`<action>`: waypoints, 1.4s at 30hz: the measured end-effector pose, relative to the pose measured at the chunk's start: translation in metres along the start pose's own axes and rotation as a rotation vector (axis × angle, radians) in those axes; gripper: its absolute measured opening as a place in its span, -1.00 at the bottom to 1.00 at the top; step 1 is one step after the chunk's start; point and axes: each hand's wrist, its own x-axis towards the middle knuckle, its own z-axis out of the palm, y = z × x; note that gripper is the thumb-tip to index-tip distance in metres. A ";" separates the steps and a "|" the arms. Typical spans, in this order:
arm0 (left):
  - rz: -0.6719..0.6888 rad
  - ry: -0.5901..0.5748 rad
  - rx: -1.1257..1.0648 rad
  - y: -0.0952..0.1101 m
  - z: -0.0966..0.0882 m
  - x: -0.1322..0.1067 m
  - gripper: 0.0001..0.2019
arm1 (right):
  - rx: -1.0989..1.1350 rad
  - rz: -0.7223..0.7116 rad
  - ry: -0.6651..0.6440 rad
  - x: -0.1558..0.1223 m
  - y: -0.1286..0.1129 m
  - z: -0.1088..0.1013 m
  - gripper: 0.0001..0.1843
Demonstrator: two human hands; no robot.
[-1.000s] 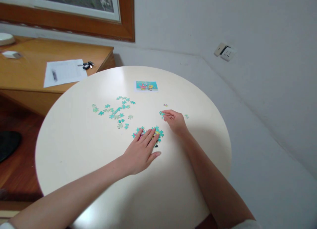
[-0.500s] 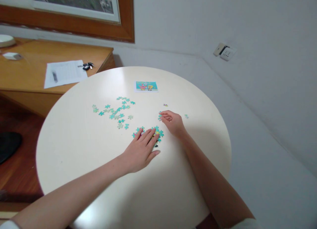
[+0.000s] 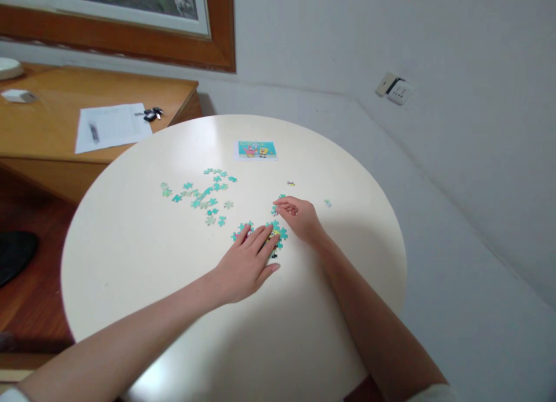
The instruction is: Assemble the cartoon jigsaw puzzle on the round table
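Note:
My left hand (image 3: 247, 263) lies flat, fingers spread, on a joined patch of jigsaw puzzle (image 3: 282, 234) in teal, yellow and pink. It covers the middle of that patch. Just beyond, my right hand (image 3: 299, 216) pinches a small teal puzzle piece (image 3: 274, 211) between thumb and fingertips; the fingers partly hide it. Another teal piece (image 3: 282, 196) shows right behind those fingertips. Many loose teal and pale green pieces (image 3: 208, 193) are scattered to the left. Single pieces lie farther off, one yellow and dark (image 3: 291, 183), one pale green (image 3: 327, 203).
A picture card (image 3: 257, 150) with cartoon figures lies toward the far side of the round white table (image 3: 152, 274). Behind it on the left, a wooden desk (image 3: 52, 124) holds a paper sheet (image 3: 110, 127), a pen and keys (image 3: 153, 113). A wall stands close at the right.
My right hand has shifted slightly left with the teal piece, closer to the joined patch. The left hand stays in place on the puzzle.

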 end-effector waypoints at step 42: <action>-0.095 -0.026 -0.394 -0.009 -0.017 0.004 -0.60 | -0.244 0.176 0.268 0.007 0.007 -0.031 -0.91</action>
